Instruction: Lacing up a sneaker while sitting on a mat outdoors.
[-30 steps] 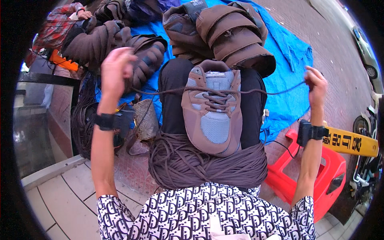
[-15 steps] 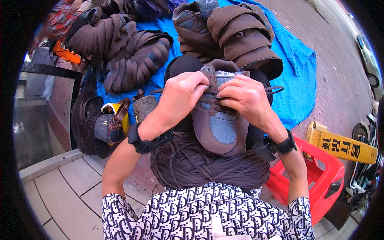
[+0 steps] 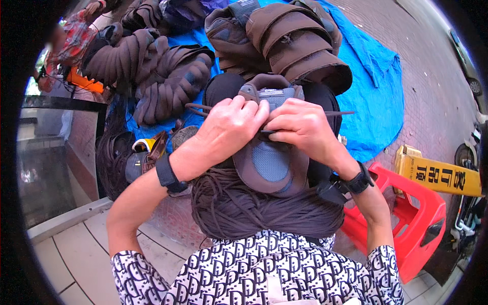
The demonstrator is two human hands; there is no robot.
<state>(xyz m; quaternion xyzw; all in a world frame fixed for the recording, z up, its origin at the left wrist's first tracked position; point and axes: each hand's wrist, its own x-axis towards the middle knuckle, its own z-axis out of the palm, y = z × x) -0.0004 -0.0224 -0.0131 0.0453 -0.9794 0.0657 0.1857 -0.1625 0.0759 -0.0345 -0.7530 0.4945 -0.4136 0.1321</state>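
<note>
A brown and grey-blue shoe upper (image 3: 272,165) lies across my knees, its toe toward me. Both hands meet over its eyelets. My left hand (image 3: 229,124) is closed, fingers pinched together at the left eyelet row on a dark shoelace (image 3: 197,108). My right hand (image 3: 304,127) pinches the same lace just right of the tongue, with a short dark piece showing under the fingertips. Loose lace ends stick out past both hands. The fingers hide most of the eyelets. On my lap rests a thick bundle of dark laces (image 3: 267,213).
Stacked brown shoe uppers (image 3: 300,43) lie ahead on a blue tarp (image 3: 376,96), with more nested uppers (image 3: 173,84) at left. A red plastic stool (image 3: 419,218) and yellow sign (image 3: 442,173) stand at right. At far left are a glass panel (image 3: 56,162) and another person (image 3: 76,46).
My left hand has moved up and right, closer to my right hand, and now covers the left eyelets. The left lace end has swung upward. The view has shifted slightly.
</note>
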